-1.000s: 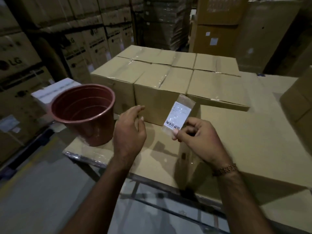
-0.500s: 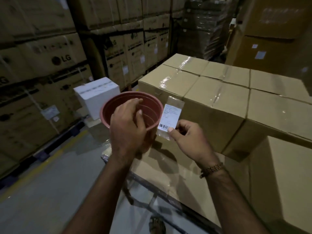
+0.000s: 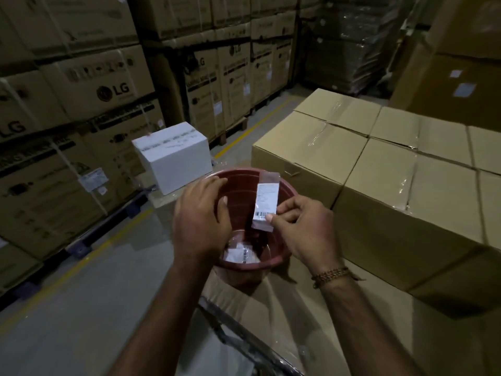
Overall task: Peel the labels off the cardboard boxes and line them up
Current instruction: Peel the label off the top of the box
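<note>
Label (image 3: 266, 203) pinched in right hand (image 3: 306, 229) fingers, left hand (image 3: 200, 221) relaxed — bucket (image 3: 282, 256) partly hidden.

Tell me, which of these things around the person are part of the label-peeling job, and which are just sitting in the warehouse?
Part of the job:
- peeled label, pinched by the right hand
- left hand, open over the red bucket
- labels in the bucket
- taped brown boxes

Just lying about:
- white box
- stacked LG cartons
- wrapped pallet

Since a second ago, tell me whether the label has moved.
Yes. The label, pinched by the right hand, has gone left from in front of the boxes to over the bucket.
</note>
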Motion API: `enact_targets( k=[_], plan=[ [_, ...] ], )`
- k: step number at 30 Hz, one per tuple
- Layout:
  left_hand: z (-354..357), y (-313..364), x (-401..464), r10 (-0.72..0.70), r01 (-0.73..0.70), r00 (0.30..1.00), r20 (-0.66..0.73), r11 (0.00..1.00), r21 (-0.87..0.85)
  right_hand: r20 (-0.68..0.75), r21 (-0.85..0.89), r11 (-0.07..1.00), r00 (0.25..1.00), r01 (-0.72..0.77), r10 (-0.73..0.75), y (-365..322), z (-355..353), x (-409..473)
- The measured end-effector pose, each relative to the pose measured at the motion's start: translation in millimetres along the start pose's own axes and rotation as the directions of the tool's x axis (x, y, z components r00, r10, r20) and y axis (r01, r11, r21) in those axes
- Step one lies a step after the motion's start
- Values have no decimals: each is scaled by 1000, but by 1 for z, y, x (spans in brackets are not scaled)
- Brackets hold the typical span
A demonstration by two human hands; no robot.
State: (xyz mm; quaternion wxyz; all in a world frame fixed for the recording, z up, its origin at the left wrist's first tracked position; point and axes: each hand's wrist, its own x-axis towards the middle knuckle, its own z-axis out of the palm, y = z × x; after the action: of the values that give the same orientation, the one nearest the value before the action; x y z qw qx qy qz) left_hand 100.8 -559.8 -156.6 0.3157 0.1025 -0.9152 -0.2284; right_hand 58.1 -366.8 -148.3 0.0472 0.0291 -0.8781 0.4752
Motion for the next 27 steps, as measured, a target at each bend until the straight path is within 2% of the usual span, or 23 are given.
enact_targets(
  k=[4,8,17,19,21,23,27],
  plan=[
    [2,-19,10,-17,19,999,49,999,-45,15,-64,997,999,-39,40,-5,19,8],
    [-1,-32,21,32,-22,994,107,995,-97,-16,-118,989,996,-95,93,-12,34,9],
    [-10,-57,24,80,-52,979,189,988,-146,-58,-276,953,992,-122,110,-25,66,5],
    [-12,-62,23,85,-54,977,195,986,-155,-60,-431,896,994,-104,87,-28,69,4],
    [-14,-66,24,86,-54,976,201,986,-158,-80,-661,745,996,-86,43,-33,73,2],
    [-17,-67,25,83,-53,975,208,987,-149,-130,-705,698,991,-121,41,-40,70,0],
    [-21,-71,23,67,-34,971,229,989,-146,-173,-660,732,982,-171,73,-46,56,-3]
  ],
)
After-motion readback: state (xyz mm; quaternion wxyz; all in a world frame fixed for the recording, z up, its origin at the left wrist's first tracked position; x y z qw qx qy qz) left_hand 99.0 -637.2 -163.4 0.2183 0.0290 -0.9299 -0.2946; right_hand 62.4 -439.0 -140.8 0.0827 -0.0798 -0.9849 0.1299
